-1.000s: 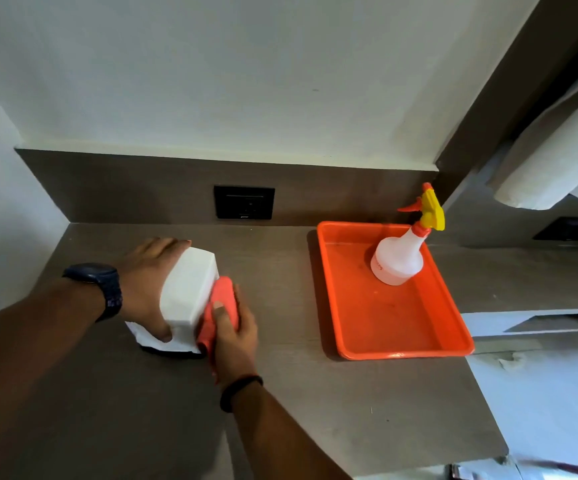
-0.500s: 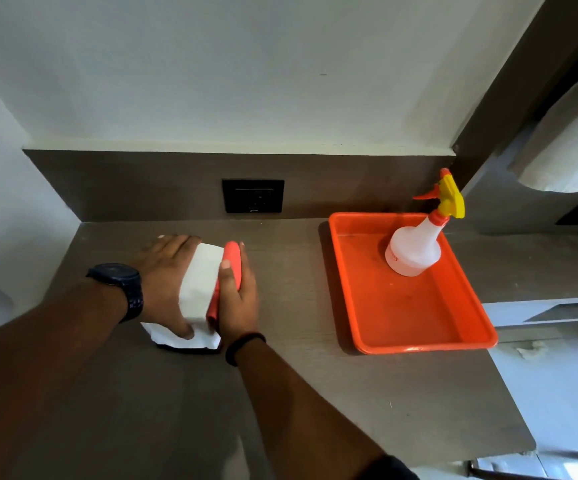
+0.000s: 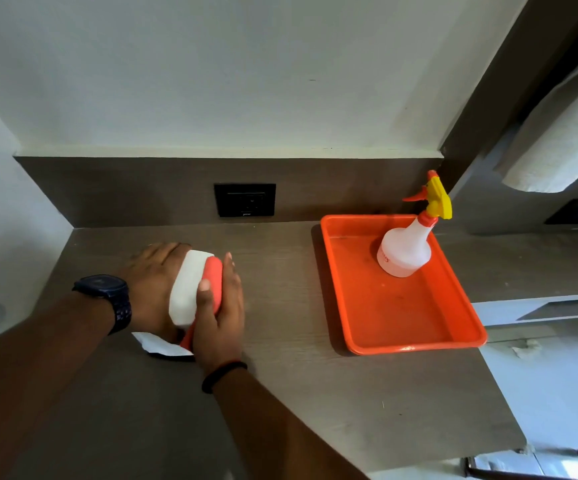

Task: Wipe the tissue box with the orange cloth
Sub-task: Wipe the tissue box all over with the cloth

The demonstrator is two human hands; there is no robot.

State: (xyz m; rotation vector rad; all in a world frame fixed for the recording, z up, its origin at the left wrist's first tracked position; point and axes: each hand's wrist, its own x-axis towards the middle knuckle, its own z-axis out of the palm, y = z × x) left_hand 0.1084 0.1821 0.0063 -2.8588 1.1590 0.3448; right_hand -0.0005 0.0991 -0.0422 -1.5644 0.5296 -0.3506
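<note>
the right hand (image 3: pixel 220 317) presses the orange cloth (image 3: pixel 213 284) against the right side of the tissue box (image 3: pixel 188 289), and since a second ago the cloth has slid from the near end toward the far end (so the wiping stroke looks well under way). the left hand (image 3: pixel 154 285) grips the box's left side, steadying it on the desk (image 3: pixel 280 393), well apart from the orange tray (image 3: pixel 401 346).

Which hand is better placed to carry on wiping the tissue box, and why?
Right. The right hand already presses the orange cloth against the side of the tissue box. The left hand grips the box's other side, steadying it on the counter.
</note>
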